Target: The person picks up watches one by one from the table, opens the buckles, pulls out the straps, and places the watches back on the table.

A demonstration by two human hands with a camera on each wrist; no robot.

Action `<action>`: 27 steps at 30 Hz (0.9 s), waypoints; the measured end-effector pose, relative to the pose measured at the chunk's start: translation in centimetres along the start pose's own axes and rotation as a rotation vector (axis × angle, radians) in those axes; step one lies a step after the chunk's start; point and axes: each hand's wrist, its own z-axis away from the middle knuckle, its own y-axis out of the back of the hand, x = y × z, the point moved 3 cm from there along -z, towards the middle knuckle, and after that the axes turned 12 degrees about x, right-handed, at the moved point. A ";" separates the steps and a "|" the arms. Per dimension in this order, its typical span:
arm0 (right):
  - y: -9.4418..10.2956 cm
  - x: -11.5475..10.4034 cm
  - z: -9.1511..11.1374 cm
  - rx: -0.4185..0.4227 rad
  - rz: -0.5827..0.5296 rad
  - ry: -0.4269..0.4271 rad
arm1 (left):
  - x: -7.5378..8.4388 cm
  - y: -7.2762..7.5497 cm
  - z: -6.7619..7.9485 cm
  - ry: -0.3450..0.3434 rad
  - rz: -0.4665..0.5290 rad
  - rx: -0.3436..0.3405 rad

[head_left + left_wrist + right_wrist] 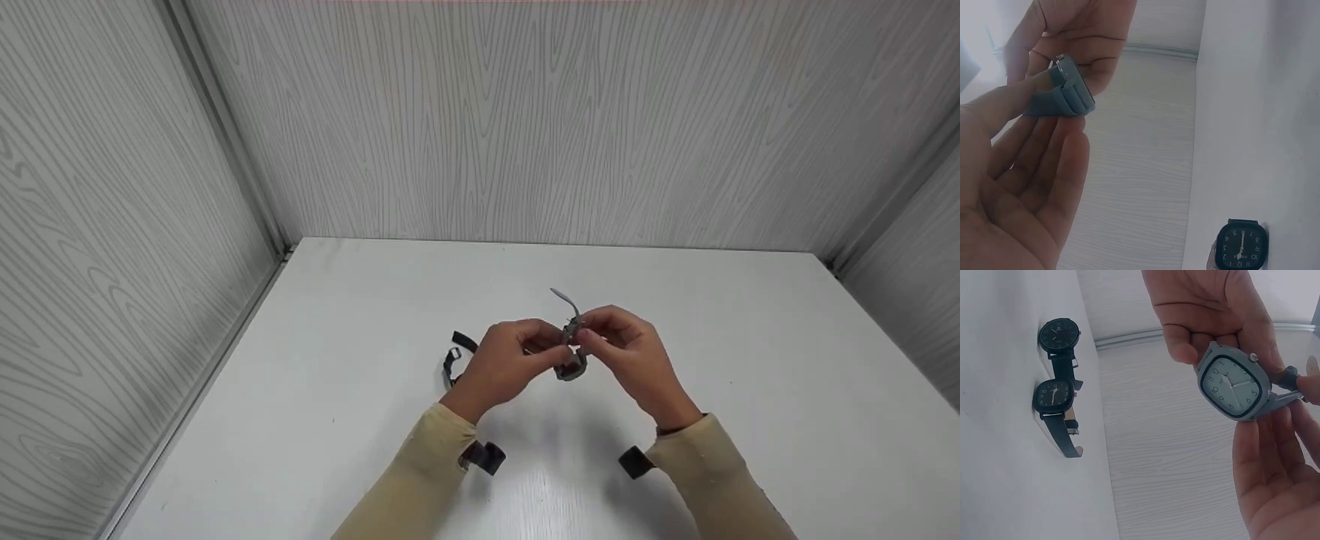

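Observation:
A grey wristwatch point(1234, 385) with a rounded-square pale dial is held up between both hands. My left hand point(510, 360) grips it from the left, with the thumb against the strap in the left wrist view. From the other side, my right hand point(637, 360) pinches the strap near its buckle end in the right wrist view. One strap end point(564, 297) sticks up above the fingers in the head view. Fingers partly cover the case and the other strap half.
On the white table point(375, 300), a black round watch point(1059, 335) and a black squarish watch point(1053, 395) lie side by side, partly behind my left hand in the head view. Pale wood-grain panels point(525, 120) stand at the back and both sides.

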 end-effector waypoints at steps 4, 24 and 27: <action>0.0 0.1 0.0 -0.006 -0.015 -0.003 | 0.2 0.3 -0.1 0.003 0.082 0.048; -0.1 0.2 -0.1 0.002 0.007 -0.025 | 0.1 0.6 -0.1 0.027 0.192 0.131; 0.0 0.3 -0.1 0.005 0.020 -0.032 | 0.0 0.6 -0.2 0.033 0.206 0.137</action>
